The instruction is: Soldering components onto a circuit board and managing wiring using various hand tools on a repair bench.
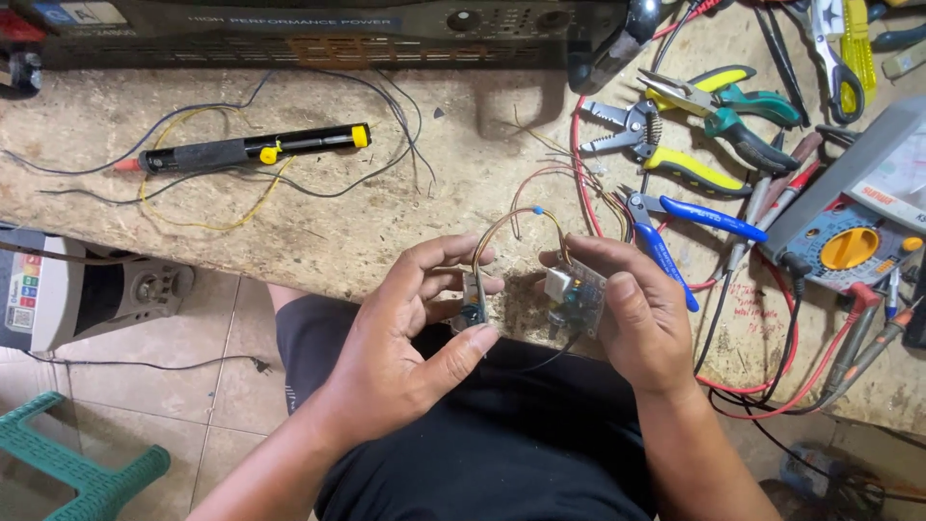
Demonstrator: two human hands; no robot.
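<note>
Left hand (405, 338) pinching a small module (472, 307), right hand (632, 314) gripping a circuit board (576, 294), wires (516, 227) looping between. Blue cutters (675, 232) lying just right of the board; possibly a relay aboard.

The workbench (386, 222) spans the far half of the scene. At its near edge, centre, the left hand (405, 338) holds a small component (472, 307); just right of it, the right hand (632, 314) holds a circuit board (574, 294). Wires (516, 227) arch between the two parts. The desoldering pump (251, 148) lies far left on the bench. The amplifier chassis (318, 34) stands along the far edge. Pliers (694, 121) lie far right, the cutters (675, 236) nearer, the multimeter (849, 227) at the right edge. A stool (82, 463) stands on the floor, near left.
</note>
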